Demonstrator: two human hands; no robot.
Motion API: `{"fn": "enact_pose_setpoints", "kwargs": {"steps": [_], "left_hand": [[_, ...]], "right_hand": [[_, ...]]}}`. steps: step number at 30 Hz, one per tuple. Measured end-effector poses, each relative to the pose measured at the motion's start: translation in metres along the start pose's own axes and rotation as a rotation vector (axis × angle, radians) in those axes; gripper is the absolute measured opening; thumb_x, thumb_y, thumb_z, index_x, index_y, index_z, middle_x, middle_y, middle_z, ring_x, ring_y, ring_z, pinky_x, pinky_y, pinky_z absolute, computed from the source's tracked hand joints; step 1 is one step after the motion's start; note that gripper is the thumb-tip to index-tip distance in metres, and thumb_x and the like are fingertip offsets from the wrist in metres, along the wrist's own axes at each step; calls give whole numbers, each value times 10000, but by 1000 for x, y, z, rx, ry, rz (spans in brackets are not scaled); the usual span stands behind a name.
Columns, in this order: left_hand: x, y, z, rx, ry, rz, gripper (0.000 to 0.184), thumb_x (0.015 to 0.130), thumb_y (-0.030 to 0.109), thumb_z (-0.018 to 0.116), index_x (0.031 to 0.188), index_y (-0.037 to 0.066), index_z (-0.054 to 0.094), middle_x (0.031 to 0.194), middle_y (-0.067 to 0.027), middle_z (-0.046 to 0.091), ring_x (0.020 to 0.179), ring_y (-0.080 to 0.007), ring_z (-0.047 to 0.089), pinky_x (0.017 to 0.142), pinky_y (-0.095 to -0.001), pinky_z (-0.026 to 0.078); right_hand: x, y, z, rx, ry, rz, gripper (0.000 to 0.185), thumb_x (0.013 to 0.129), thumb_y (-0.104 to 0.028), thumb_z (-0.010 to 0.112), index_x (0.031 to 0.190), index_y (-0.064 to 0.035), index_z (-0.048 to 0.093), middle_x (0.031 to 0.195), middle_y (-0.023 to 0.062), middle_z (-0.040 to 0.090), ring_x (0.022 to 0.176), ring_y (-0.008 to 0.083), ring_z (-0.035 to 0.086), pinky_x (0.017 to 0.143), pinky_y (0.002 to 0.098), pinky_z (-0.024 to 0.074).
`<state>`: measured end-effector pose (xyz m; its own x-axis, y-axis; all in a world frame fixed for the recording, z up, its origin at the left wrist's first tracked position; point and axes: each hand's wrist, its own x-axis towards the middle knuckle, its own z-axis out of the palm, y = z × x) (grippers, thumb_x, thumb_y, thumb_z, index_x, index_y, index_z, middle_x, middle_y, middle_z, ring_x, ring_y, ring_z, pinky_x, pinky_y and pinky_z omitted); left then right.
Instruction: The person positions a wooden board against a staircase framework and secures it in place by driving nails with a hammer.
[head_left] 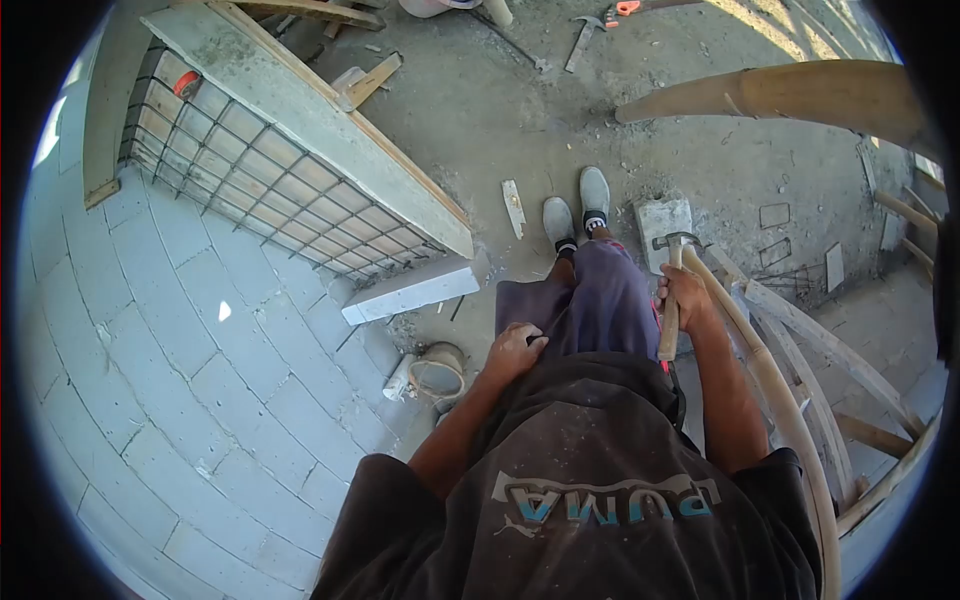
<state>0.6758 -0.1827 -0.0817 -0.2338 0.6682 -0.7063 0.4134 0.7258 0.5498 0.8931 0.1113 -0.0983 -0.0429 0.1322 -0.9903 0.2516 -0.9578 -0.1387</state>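
Note:
My right hand point(685, 296) is closed round the wooden handle of a hammer point(669, 335). The hammer's metal head points away from me, above a pale block on the floor. My left hand point(516, 352) rests against the dark trousers point(610, 305) at my waist, its fingers curled. A small dark bit shows at those fingertips, too small to name. Both arms hang low beside my body.
A grid of steel rebar point(270, 185) stands beside a formwork board point(330, 135) at the left. A block wall point(190, 350) rises there, near a bucket point(437, 372). Bamboo poles point(780, 400) lean close on my right. Another hammer point(583, 42) lies on the floor ahead.

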Motion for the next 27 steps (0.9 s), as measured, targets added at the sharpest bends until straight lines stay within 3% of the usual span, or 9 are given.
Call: {"fn": "enact_pose_setpoints", "kwargs": {"steps": [4,8,12,14,17,19,24,25,27], "left_hand": [[2,35,0,-63,21,-190,273,951,296,563,925,36,642,953,-207,662,966,-391,627,834,-475,485],[3,79,-21,-219,-99,-304,289,966,297,552,906,23,620,904,-214,651,905,-390,643,779,-468,489],[-6,109,-11,-442,-455,-250,343,966,338,574,956,-1,629,820,-157,631,754,-261,626,714,-379,480],[2,106,-3,-596,-508,-433,337,955,341,614,983,7,646,817,-94,640,767,-180,616,701,-321,479],[4,43,28,-846,-193,-557,332,950,343,640,1094,44,631,899,-44,653,808,-153,636,700,-289,495],[14,13,24,-1110,37,-898,378,953,348,640,1216,86,575,985,-22,643,870,-172,647,720,-304,517],[43,-196,40,-787,493,-664,619,942,380,652,1443,111,405,1414,-121,461,1250,-263,490,972,-457,452],[77,-196,11,-898,614,-772,680,938,396,655,1480,112,360,1468,-132,411,1303,-278,445,1020,-478,417],[121,-241,-7,-774,709,-704,742,928,425,660,1506,109,319,1476,-128,408,1331,-280,415,1059,-484,371]], "right_hand": [[49,-10,-19,-672,91,-79,185,939,-206,558,990,-28,559,741,79,567,616,197,607,474,368,491],[160,49,-72,-1481,132,-937,220,883,-159,528,965,40,576,706,209,601,646,350,656,573,462,535],[166,-14,-30,-1513,-43,-202,440,845,-178,489,1246,3,497,1070,302,623,1000,436,631,883,502,487],[192,-17,-17,-1497,-4,-159,495,842,-176,465,1302,8,481,1148,325,632,1101,445,624,957,508,477],[214,-36,13,-1552,44,-159,522,857,-103,500,1371,-31,441,1243,297,589,1170,432,589,985,485,475],[234,-44,25,-1599,16,-152,533,892,-159,519,1406,-68,413,1333,256,542,1243,423,542,1036,470,454],[313,-38,54,-1727,96,-298,548,933,-141,503,1461,-117,356,1335,215,527,1219,405,556,1024,464,459],[328,-34,59,-1718,124,-357,567,929,-151,519,1470,-116,349,1325,205,533,1215,402,556,1022,464,456],[365,-17,57,-1680,173,-461,590,925,-185,551,1474,-115,348,1309,189,545,1208,392,557,1013,465,454]]}}
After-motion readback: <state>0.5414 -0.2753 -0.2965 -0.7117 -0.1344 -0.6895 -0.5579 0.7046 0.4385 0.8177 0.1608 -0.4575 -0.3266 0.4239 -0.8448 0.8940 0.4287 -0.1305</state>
